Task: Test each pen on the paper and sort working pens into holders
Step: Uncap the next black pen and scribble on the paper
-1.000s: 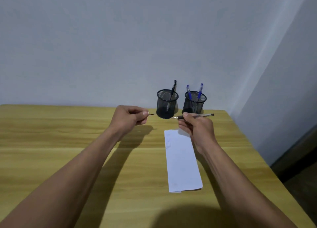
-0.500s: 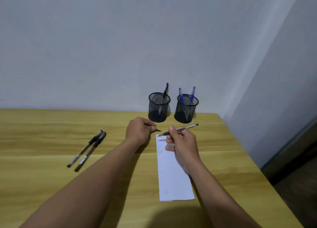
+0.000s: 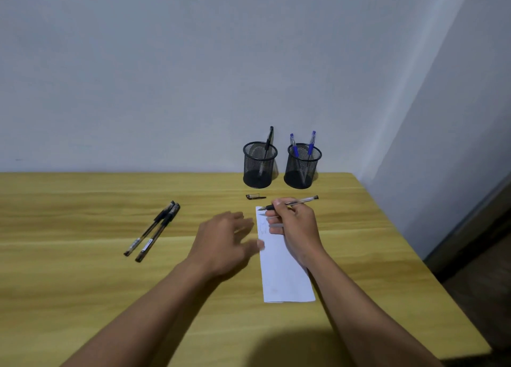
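Note:
My right hand (image 3: 296,225) grips an uncapped black pen (image 3: 301,201) with its tip at the top left corner of the white paper strip (image 3: 284,272), which carries a few scribbles. The pen's cap (image 3: 255,197) lies on the table just beyond the paper. My left hand (image 3: 224,242) hovers blurred beside the paper's left edge, fingers spread and holding nothing. Two black pens (image 3: 153,230) lie side by side to the left. The left mesh holder (image 3: 259,165) has one black pen; the right mesh holder (image 3: 302,167) has two blue pens.
The wooden table (image 3: 83,283) ends at a right edge (image 3: 414,256) close to my right arm, with dark floor beyond. A pale wall stands right behind the holders.
My left hand has let go of the cap, which now lies on the table, and has drawn back toward the paper's side with fingers spread. My right hand has brought the pen tip to the paper.

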Available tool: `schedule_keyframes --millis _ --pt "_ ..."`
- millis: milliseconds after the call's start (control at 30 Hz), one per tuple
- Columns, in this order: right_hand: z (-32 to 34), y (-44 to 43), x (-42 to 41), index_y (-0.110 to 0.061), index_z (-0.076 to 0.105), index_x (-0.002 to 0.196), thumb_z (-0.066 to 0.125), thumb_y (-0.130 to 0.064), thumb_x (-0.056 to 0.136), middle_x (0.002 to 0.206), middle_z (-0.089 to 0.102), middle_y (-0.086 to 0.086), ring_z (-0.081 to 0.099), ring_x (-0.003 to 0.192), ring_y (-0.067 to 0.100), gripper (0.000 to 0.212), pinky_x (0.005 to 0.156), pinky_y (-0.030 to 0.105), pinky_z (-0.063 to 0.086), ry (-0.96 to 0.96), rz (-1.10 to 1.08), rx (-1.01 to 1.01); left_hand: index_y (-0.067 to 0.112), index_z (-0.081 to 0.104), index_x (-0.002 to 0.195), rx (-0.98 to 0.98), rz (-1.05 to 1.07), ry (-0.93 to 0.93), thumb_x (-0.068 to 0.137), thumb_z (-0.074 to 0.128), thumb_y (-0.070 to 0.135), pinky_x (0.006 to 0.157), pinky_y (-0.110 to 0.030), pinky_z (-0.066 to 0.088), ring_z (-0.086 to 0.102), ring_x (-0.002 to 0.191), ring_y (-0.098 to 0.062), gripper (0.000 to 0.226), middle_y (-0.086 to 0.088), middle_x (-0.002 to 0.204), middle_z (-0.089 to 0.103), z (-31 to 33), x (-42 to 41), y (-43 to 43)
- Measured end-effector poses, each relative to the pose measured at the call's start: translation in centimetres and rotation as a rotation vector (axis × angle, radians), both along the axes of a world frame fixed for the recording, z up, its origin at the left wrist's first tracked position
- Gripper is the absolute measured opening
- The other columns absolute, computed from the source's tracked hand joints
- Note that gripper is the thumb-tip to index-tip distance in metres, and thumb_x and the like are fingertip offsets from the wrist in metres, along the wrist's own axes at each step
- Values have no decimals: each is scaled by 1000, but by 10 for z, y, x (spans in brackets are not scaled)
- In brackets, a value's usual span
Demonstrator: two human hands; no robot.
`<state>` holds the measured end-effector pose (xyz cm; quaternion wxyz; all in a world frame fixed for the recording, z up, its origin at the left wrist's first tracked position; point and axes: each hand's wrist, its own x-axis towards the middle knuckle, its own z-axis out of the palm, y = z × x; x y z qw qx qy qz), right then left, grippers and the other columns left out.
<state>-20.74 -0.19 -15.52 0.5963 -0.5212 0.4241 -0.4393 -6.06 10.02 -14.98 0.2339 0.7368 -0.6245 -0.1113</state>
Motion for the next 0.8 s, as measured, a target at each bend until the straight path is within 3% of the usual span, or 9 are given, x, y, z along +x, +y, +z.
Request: schedule_keyframes --millis 67,167,300,433,533,700,800 --pt "1 4 -3 -2 71 99 67 -15 97 79 74 11 68 71 16 14 61 28 57 71 25 -52 36 61 128 96 -43 -120 78 54 72 111 -49 32 38 141 -27 62 1 145 51 -2 -7 11" --pt "1 11 -8 -2 70 93 70 -14 94 72 72 9 66 67 18 12 59 33 54 170 51 -133 41 51 139 123 -19 -117 83 52 71 119 -53 15 18 151 -26 63 2 159 34 -7 -8 15" --pt "0 24 -21 -12 67 82 69 -19 92 65 70 2 64 58 14 12 55 34 52 357 70 -233 44 47 141 139 -15 -126 83 50 73 120 -55 12 15 152 -24 66 3 161 28 -11 -8 15" --pt "-4 35 -26 -13 69 80 69 -25 92 66 73 1 69 61 14 17 62 40 56 479 35 -272 44 46 143 148 -8 -121 82 50 73 119 -57 10 14 152 -26 68 2 162 27 -13 -9 14" --pt "-4 37 -26 -11 68 79 70 -26 92 62 72 -1 69 60 11 20 64 40 56 493 25 -270 43 46 143 159 -2 -107 82 52 72 119 -58 9 13 152 -27 68 1 162 27 -12 -10 14" --pt "-5 36 -24 -12 68 79 70 -25 92 65 72 2 72 67 24 18 64 44 58 524 41 -274 43 48 142 167 1 -99 81 54 70 119 -60 9 13 152 -28 67 0 162 27 -10 -11 13" --pt "-7 34 -24 -12 69 81 70 -29 93 66 73 1 67 58 15 20 57 39 54 502 27 -267 43 48 141 186 -2 -105 81 55 70 119 -61 10 13 152 -29 66 0 162 27 -7 -11 12"
